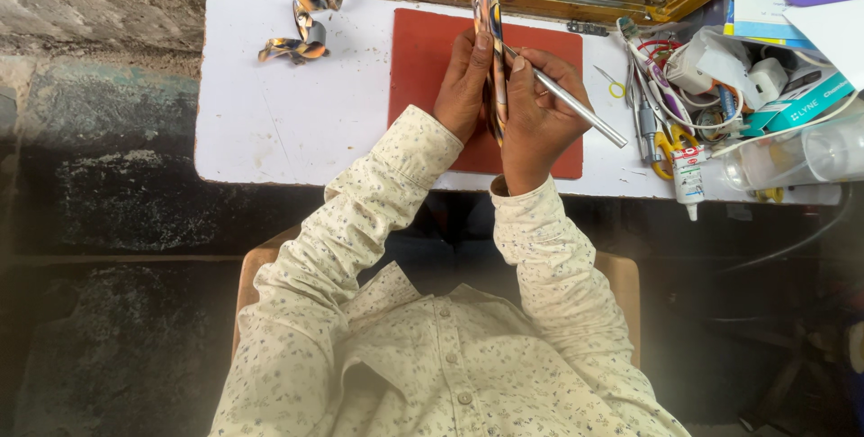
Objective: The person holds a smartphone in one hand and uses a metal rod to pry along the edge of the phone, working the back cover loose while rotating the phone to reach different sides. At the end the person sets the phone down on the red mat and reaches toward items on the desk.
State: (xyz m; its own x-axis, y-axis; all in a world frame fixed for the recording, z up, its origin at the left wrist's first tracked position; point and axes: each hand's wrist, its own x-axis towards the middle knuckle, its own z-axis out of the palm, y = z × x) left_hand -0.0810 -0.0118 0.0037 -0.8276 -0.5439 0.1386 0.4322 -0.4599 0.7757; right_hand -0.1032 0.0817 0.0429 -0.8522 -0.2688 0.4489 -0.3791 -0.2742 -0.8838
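Note:
A long flat object with an orange, black and blue swirl pattern stands on edge over the red mat. My left hand grips its left side, fingers wrapped along it. My right hand presses against its right side and holds a thin silver metal tool like a pen, tip pointing at the patterned object's edge. Both sleeves are cream with small flowers.
A white table carries curled scraps of the same swirl pattern at the left. A heap at the right holds tubes, scissors, cables, a teal box and a clear plastic container. A wooden frame runs along the far edge.

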